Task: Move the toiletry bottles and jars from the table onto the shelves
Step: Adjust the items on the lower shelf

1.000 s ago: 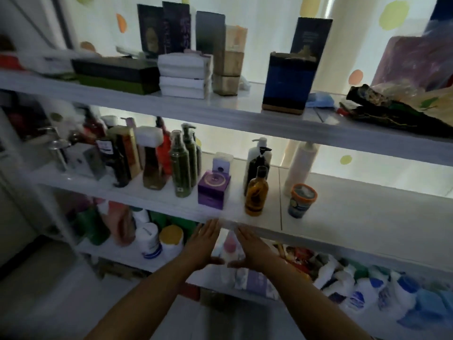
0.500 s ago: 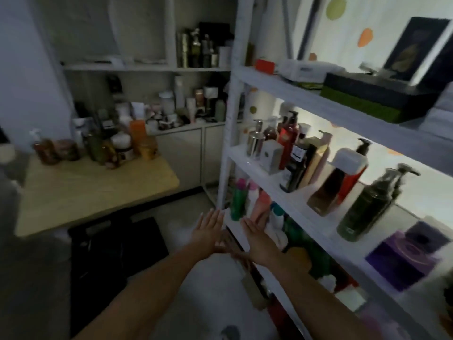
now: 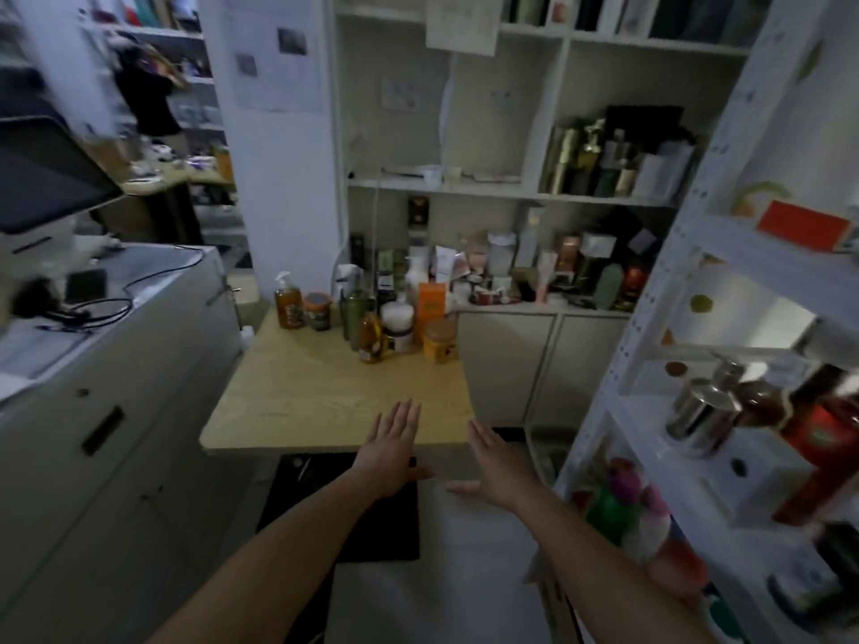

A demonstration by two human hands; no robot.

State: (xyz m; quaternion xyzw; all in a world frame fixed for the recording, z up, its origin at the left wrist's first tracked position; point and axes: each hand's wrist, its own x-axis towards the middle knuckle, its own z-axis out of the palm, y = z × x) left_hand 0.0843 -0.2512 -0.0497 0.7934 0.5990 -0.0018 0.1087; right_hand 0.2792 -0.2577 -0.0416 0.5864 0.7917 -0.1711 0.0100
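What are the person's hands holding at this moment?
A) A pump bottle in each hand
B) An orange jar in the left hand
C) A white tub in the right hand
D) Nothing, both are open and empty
D: the left hand and right hand reach out flat and empty over the near edge of the table, while the bottles and jars stand untouched at its far end.

Both hands flat, empty, near table holding bottles
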